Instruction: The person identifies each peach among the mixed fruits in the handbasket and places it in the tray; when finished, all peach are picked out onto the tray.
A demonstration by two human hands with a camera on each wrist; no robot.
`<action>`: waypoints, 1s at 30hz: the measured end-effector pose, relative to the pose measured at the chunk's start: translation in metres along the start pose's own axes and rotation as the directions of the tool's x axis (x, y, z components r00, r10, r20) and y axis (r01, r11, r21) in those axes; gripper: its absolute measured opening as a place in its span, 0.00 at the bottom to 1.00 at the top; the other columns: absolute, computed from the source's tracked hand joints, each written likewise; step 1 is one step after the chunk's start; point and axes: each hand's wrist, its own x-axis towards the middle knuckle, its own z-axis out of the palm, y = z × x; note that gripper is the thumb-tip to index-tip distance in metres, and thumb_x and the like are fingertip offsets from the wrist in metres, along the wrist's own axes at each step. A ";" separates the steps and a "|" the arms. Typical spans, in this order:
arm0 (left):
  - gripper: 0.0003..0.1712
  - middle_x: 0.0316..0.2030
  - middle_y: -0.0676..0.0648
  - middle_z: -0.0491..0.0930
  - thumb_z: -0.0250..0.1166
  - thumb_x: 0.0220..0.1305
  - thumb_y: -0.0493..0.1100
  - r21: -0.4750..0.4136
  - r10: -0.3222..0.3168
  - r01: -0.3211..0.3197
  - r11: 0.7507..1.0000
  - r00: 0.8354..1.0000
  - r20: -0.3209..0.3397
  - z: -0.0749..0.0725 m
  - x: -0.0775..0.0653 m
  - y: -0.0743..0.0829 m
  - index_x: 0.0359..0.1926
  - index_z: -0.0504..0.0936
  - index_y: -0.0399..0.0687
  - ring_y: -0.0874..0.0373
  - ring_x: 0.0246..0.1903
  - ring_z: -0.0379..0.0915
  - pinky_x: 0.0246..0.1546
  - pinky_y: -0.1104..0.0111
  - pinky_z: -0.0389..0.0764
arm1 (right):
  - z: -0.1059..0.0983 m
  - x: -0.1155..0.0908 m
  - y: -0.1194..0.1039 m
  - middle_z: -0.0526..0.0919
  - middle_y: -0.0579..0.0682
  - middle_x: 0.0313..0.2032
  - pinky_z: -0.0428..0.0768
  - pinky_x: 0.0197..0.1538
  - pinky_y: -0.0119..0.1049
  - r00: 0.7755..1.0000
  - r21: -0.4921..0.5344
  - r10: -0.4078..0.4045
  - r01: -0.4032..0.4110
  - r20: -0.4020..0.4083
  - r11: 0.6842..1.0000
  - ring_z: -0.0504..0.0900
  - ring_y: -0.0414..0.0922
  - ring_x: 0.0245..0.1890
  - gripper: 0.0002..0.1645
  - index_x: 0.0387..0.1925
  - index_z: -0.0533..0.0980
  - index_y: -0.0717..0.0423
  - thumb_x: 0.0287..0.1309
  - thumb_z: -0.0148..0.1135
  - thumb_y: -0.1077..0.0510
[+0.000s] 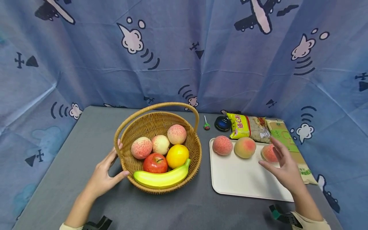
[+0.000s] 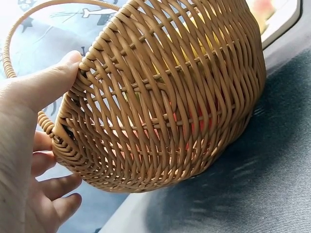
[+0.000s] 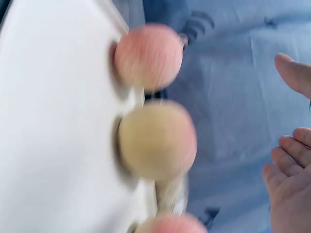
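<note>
My left hand (image 1: 101, 179) is at the left side of a wicker basket (image 1: 198, 156), thumb on its rim and fingers around the base of the handle. The left wrist view shows the woven wall (image 2: 160, 97) close beside the thumb (image 2: 53, 80). Inside the basket lie several peaches (image 1: 141, 148), a red apple (image 1: 155, 163), a yellow lemon-like fruit (image 1: 177, 156) and a banana (image 1: 162, 177). My right hand (image 1: 284, 166), thumb and fingers spread, hovers over the tray's right side, partly covering a peach (image 1: 269, 152). Nothing is in its grasp.
The white tray (image 1: 238, 179) carries a red peach (image 1: 222, 145) and a yellowish peach (image 1: 245, 147) along its back edge. Behind it stand a round dark tin (image 1: 222, 123), a lollipop (image 1: 206, 126), a yellow food packet (image 1: 240, 126) and a green package (image 1: 283, 135). A blue curtain (image 1: 172, 83) hangs behind.
</note>
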 end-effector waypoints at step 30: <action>0.53 0.71 0.37 0.55 0.74 0.47 0.37 -0.001 -0.009 0.009 1.000 1.000 0.001 0.000 0.000 0.000 0.72 0.57 0.44 0.77 0.66 0.47 0.57 0.90 0.57 | 0.116 0.096 -0.183 0.69 0.49 0.65 0.63 0.70 0.39 0.706 0.337 -0.474 0.339 0.527 0.879 0.65 0.44 0.67 0.41 0.66 0.65 0.56 0.50 0.71 0.62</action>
